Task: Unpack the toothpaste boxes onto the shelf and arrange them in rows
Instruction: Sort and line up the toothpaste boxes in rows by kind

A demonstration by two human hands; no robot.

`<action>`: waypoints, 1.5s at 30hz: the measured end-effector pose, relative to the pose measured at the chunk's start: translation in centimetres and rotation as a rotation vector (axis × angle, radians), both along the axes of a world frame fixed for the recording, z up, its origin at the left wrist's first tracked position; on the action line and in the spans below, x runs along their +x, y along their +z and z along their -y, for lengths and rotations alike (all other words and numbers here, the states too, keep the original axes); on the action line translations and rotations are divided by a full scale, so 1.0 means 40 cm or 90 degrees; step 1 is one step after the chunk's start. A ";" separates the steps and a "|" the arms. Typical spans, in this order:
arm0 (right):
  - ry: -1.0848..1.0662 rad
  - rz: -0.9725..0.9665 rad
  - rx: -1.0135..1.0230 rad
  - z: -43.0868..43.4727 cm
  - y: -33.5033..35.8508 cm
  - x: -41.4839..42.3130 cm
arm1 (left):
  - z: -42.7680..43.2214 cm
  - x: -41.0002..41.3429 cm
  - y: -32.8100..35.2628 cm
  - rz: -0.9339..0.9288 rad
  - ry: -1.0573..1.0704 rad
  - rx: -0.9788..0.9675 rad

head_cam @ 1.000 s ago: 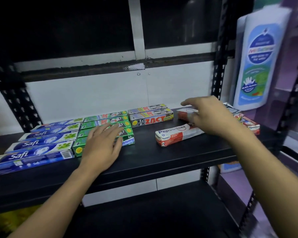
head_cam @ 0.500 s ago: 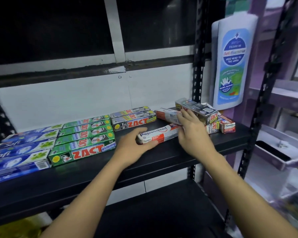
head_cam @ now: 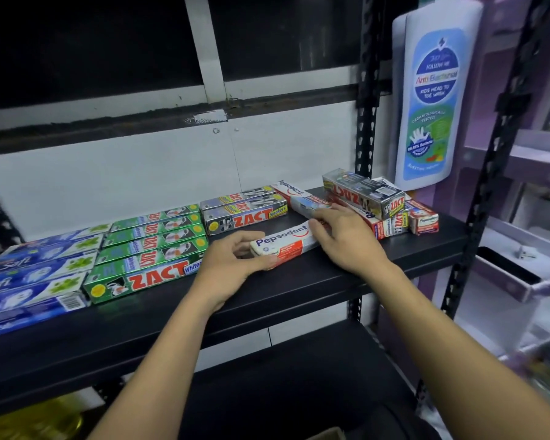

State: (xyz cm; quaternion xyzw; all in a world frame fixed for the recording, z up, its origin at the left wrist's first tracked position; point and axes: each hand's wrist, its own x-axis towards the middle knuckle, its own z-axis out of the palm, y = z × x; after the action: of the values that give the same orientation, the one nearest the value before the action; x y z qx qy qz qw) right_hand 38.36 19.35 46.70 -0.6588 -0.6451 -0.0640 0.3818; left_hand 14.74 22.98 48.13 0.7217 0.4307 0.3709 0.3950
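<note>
Pepsodent box flat on black shelf, front-centre, slightly skewed, between both hands. Left grip pinching its left end: thumb in front, fingers behind. Right grip has fingers laid over its right end; pinch or plain press, cannot tell. To left: silver ZACT boxes, then green ZACT row, then blue boxes. Second Pepsodent box just behind right grip. Loose heap of boxes at shelf's right end.
</note>
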 end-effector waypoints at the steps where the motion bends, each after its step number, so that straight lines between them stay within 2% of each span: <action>1: 0.002 -0.001 0.002 0.007 -0.002 -0.001 | 0.001 0.000 0.001 0.001 0.000 0.001; 4: 0.023 -0.007 0.038 0.027 0.001 -0.008 | 0.001 -0.002 0.002 -0.001 -0.006 0.001; 7: 0.022 0.062 0.204 0.053 0.010 -0.004 | 0.000 -0.005 0.003 -0.015 -0.030 0.000; 10: -0.100 0.084 0.321 0.080 0.042 0.035 | -0.001 -0.005 0.002 -0.017 -0.040 -0.008; 12: -0.219 0.063 0.256 0.087 0.066 0.073 | 0.000 -0.005 0.004 -0.015 -0.041 -0.012; 14: -0.284 0.053 0.117 0.086 0.076 0.112 | 0.003 -0.003 0.007 -0.018 -0.045 -0.012; 17: -0.254 0.013 0.015 0.088 0.062 0.147 | 0.008 -0.003 0.008 -0.030 -0.048 -0.011; 20: -0.218 -0.040 0.040 0.095 0.043 0.151 | 0.006 -0.003 0.006 -0.065 -0.047 0.011; 23: -0.225 -0.037 0.054 0.098 0.036 0.148 | 0.017 0.003 0.010 -0.144 -0.055 0.061; 26: -0.218 -0.046 0.096 0.094 0.016 0.150 | 0.041 0.021 0.011 -0.285 -0.039 0.202; 28: -0.191 -0.078 0.147 0.091 -0.005 0.149 | 0.051 0.028 0.006 -0.304 -0.034 0.266; 34: -0.183 -0.152 0.341 0.089 -0.048 0.141 | 0.074 0.021 0.018 -0.104 -0.011 0.218; 38: -0.245 -0.217 0.473 0.105 -0.029 0.192 | 0.091 0.031 0.049 -0.007 0.007 0.179; 45: -0.298 -0.255 0.454 0.080 -0.052 0.289 | 0.080 0.124 0.119 0.138 0.046 0.173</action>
State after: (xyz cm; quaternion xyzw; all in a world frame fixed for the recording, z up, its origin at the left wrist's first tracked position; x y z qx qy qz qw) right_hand 49.91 16.16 44.62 -0.6135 -0.3304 -0.2377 0.6767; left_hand 19.71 19.78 52.88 0.7083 0.3571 0.5152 0.3246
